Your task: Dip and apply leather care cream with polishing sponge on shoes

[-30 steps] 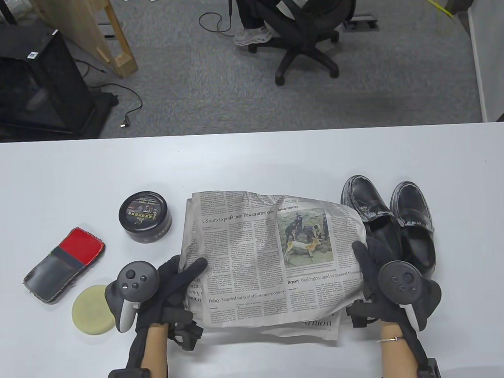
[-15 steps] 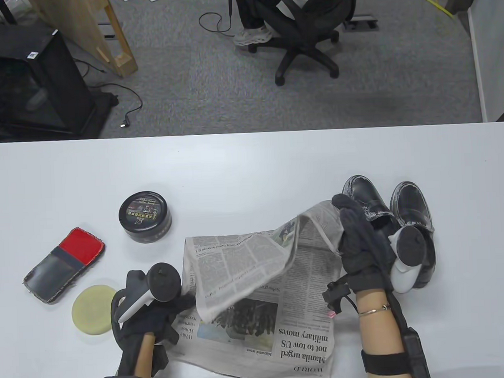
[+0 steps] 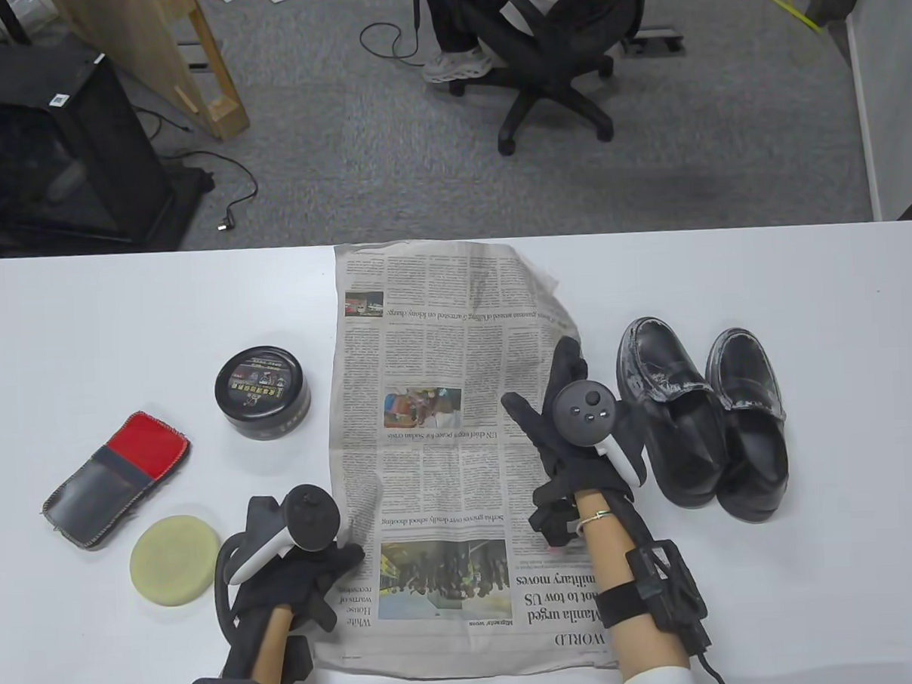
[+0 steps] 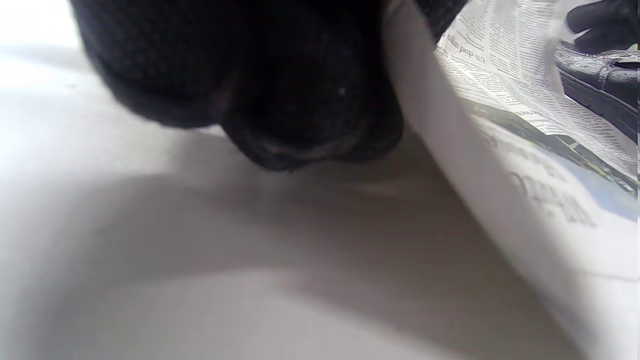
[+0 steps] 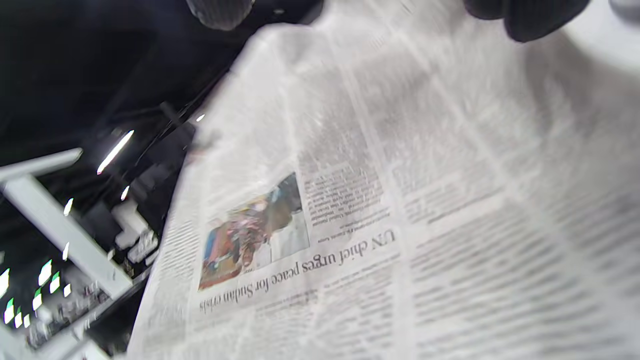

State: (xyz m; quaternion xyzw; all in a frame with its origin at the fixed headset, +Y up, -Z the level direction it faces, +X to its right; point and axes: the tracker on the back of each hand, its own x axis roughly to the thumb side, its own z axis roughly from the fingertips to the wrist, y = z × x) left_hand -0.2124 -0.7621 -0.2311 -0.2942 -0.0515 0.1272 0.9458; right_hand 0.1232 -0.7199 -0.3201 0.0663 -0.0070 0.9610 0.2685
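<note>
From the table view, the newspaper (image 3: 445,433) lay unfolded to the worktop's (image 3: 84,313) far edge, where half a second before it was still folded and lifting. The right hand (image 3: 573,420) rested flat on its right side with fingers straight; the left hand (image 3: 300,568) held down its near-left corner, its grip unclear. This looked like laying a work surface before any cream was touched. Next would come the cream tin (image 3: 262,392) and sponge (image 3: 171,560), both left of the paper; the shoes (image 3: 701,414) stood right.

In the left wrist view, a gloved fingertip (image 4: 280,100) sat beside a raised paper edge.

The right wrist view showed blurred print.
</note>
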